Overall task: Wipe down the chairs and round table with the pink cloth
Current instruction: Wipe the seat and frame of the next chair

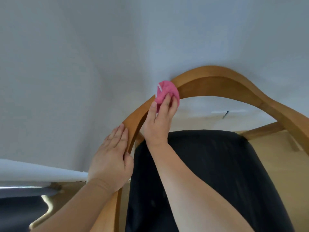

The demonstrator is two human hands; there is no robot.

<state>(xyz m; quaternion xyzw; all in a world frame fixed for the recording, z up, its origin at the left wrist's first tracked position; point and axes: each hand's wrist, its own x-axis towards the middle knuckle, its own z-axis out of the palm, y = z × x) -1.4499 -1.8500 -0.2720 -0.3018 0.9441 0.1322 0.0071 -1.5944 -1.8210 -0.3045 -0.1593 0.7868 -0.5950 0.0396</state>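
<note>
Pink cloth (pixel 167 92): fuzzy, bunched into a rounded wad, on the upper left bend of the chair (pixel 217 77) back, a smooth arched band of honey-coloured wood. Right hand (pixel 158 124): fingers curled over the cloth, pressing it to the wood. Left hand (pixel 112 158): clasps the band lower down, thumb inside. Seat (pixel 217 164): black padded fabric. Wall (pixel 83 64): plain, pale.
</note>
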